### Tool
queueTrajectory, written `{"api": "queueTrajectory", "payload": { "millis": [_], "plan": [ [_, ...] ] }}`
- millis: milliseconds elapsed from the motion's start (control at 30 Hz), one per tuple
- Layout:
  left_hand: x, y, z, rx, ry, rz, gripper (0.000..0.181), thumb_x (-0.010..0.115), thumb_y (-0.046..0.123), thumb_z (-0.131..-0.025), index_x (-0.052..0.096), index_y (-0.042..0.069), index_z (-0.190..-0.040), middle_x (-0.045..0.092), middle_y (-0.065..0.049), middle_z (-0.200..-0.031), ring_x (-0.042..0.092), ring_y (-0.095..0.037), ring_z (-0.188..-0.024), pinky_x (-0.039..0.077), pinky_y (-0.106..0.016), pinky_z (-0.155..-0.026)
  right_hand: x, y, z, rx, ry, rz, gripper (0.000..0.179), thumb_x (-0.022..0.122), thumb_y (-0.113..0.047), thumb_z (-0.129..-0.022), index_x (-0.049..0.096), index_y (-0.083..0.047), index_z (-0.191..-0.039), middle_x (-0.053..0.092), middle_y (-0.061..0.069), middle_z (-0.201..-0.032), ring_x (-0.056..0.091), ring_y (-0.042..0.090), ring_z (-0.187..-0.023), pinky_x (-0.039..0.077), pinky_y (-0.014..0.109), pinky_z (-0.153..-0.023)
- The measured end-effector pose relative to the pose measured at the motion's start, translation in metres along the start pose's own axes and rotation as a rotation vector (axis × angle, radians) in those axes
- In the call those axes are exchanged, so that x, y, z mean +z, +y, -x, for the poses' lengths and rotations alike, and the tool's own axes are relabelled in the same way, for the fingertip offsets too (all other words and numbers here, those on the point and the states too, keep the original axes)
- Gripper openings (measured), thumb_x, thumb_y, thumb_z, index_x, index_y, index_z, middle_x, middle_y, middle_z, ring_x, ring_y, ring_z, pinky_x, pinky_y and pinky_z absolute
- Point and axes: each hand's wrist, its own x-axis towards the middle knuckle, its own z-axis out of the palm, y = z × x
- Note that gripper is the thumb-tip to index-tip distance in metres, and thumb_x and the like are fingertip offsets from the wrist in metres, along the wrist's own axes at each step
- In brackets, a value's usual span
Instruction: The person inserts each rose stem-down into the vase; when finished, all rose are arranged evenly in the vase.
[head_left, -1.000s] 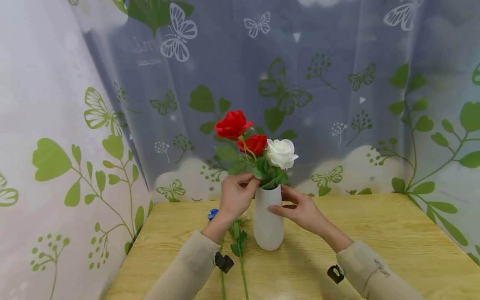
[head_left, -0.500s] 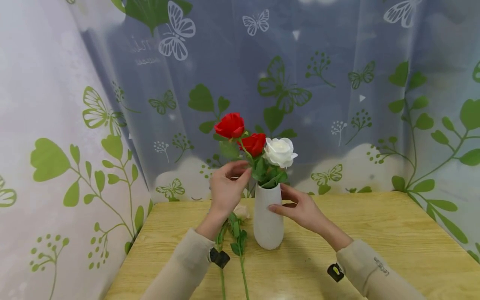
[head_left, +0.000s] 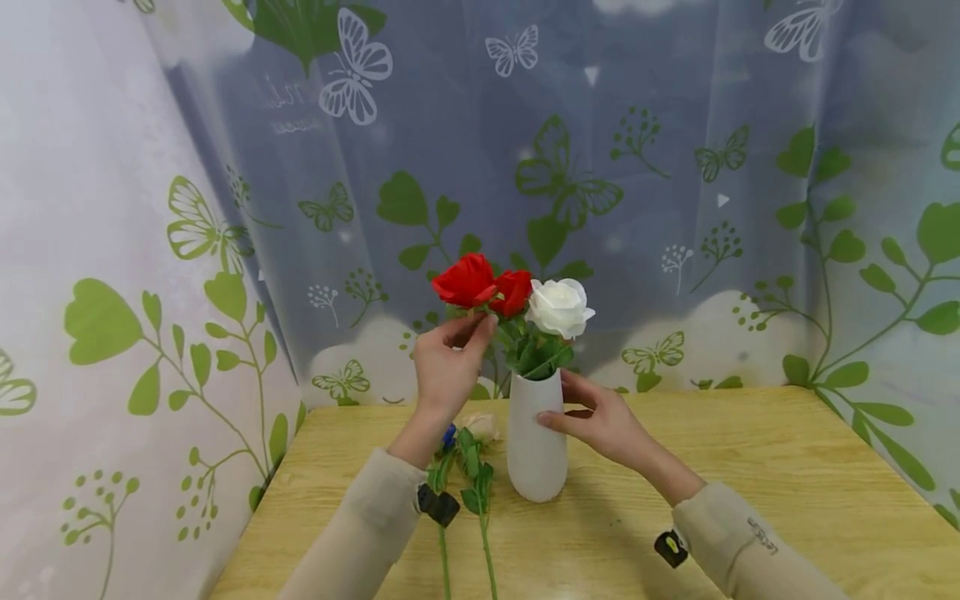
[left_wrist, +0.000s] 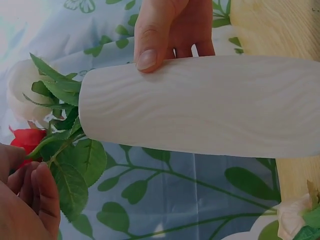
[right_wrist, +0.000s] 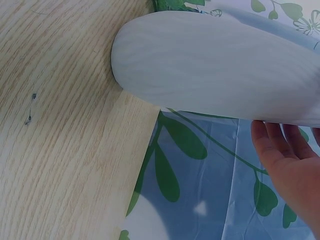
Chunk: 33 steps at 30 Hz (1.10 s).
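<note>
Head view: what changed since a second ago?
The leftmost red, ruffled rose bloom dropped lower; the left hand moved up and left, now pinching just beneath it. Unchanged: right hand on the tall, rounded white vase, full white rose in place.

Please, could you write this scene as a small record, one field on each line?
left hand: holds a red rose just under its bloom
right hand: steadies the vase near its top
vase: white, standing on the table
above vase mouth: white rose, other red rose, leaves
lying left of vase: blue flower, pale rose
background: cloth printed with butterflies
</note>
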Motion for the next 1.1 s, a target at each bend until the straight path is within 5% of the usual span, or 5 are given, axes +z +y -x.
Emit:
{"api": "queueTrajectory", "payload": {
  "millis": [300, 600, 800, 1100],
  "plan": [
    [0.005, 0.001, 0.000, 0.033, -0.008, -0.031, 0.014, 0.082, 0.010, -0.092, 0.083, -0.002, -0.098, 0.080, -0.021, -0.089, 0.064, -0.002, -0.072, 0.049, -0.019, -0.057, 0.000, 0.001, -0.001, -0.026, 0.011, 0.018, 0.076, 0.081, -0.033, -0.095, 0.044, -0.023, -0.161, 0.063, 0.009, -0.148, 0.064, 0.034, -0.131, 0.062, 0.044, -0.100],
    [0.006, 0.002, 0.002, 0.043, -0.067, -0.057, 0.015, 0.080, 0.010, -0.094, 0.083, -0.002, -0.103, 0.081, -0.020, -0.095, 0.077, -0.034, -0.085, 0.054, -0.018, -0.064, 0.000, 0.001, -0.001, -0.020, -0.002, 0.009, 0.075, 0.080, -0.033, -0.096, 0.044, -0.025, -0.161, 0.062, 0.009, -0.150, 0.064, 0.034, -0.132, 0.063, 0.041, -0.098],
    [0.011, 0.000, 0.009, 0.053, -0.150, -0.041, 0.013, 0.077, 0.010, -0.096, 0.083, -0.001, -0.101, 0.081, -0.019, -0.093, 0.078, -0.034, -0.085, 0.060, -0.022, -0.067, 0.000, 0.001, 0.000, -0.008, -0.001, -0.011, 0.076, 0.081, -0.032, -0.095, 0.044, -0.025, -0.161, 0.061, 0.009, -0.151, 0.064, 0.034, -0.133, 0.062, 0.041, -0.101],
    [0.012, -0.003, 0.011, 0.050, -0.160, -0.028, 0.018, 0.077, 0.010, -0.096, 0.082, -0.001, -0.108, 0.080, -0.021, -0.100, 0.079, -0.036, -0.087, 0.066, -0.031, -0.075, 0.000, 0.001, 0.000, -0.008, 0.005, 0.007, 0.076, 0.081, -0.033, -0.095, 0.045, -0.025, -0.161, 0.062, 0.008, -0.149, 0.064, 0.032, -0.131, 0.063, 0.036, -0.097]
  ]
}}
